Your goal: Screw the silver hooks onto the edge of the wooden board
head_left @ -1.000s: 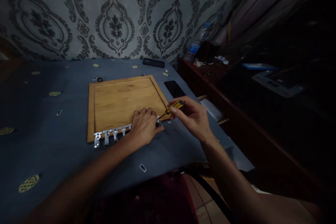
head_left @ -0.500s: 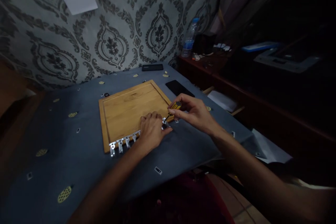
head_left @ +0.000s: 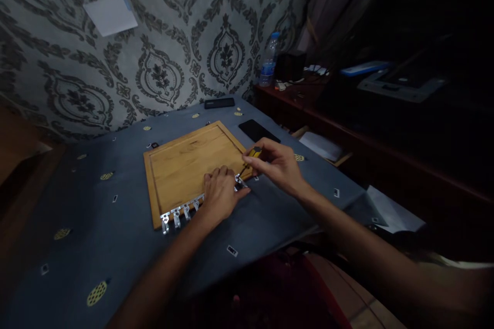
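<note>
A wooden board (head_left: 193, 162) with a raised rim lies on the blue patterned tablecloth. Along its near edge runs a strip of silver metal hooks (head_left: 176, 216). My left hand (head_left: 222, 194) rests over the board's near edge, covering the middle of the strip, its fingers on the wood and its thumb stretched out to the right. In my right hand (head_left: 278, 164), a small yellow and black screwdriver (head_left: 254, 152) is pinched between thumb and fingers. Its shaft slants down to the right end of the hook strip; the tip's exact contact is too small to make out.
Behind the board a black phone-like object (head_left: 259, 130) and a dark slim case (head_left: 219, 103) lie on the cloth (head_left: 127, 247). To the right, a dark red desk (head_left: 309, 96) carries a plastic bottle (head_left: 268, 61). Papers (head_left: 393, 211) are at the lower right.
The camera view has shifted slightly. My right hand with the screwdriver shows a slightly changed grip, and more of the tool's shaft is visible. My left hand stays on the board.
</note>
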`<state>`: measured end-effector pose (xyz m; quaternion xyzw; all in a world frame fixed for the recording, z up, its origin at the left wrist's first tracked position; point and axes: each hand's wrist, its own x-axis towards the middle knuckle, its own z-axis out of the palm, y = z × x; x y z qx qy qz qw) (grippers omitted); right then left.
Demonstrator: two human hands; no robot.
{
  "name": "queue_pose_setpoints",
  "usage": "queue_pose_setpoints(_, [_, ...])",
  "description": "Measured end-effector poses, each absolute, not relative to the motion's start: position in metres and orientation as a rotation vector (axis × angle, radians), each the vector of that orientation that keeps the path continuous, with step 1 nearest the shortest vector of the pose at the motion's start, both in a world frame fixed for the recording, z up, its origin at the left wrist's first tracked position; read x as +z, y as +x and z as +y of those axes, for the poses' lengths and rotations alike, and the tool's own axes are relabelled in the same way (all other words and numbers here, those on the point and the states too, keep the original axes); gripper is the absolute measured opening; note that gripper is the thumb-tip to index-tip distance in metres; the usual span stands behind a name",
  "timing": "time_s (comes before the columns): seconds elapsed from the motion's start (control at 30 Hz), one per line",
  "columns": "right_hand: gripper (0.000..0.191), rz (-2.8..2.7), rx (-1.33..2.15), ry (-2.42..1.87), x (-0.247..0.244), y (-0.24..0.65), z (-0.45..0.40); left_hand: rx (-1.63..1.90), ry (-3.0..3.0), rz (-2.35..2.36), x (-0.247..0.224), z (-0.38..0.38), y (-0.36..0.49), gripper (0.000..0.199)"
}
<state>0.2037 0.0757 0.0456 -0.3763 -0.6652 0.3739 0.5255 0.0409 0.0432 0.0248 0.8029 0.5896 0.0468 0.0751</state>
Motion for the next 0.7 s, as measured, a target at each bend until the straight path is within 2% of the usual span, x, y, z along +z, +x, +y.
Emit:
queue_pose_setpoints(0.17, [0.035,-1.448,0.775,-0.883,0.050,0.204,0.073,0.152,2.401,1.754,0.026,0.043,0.041,0.038])
queue_pose_setpoints(0.7, [0.035,-1.522,0.882,-0.894,0.036,0.205,0.078,0.163,2.392,1.753,0.027,0.043,0.041,0.038])
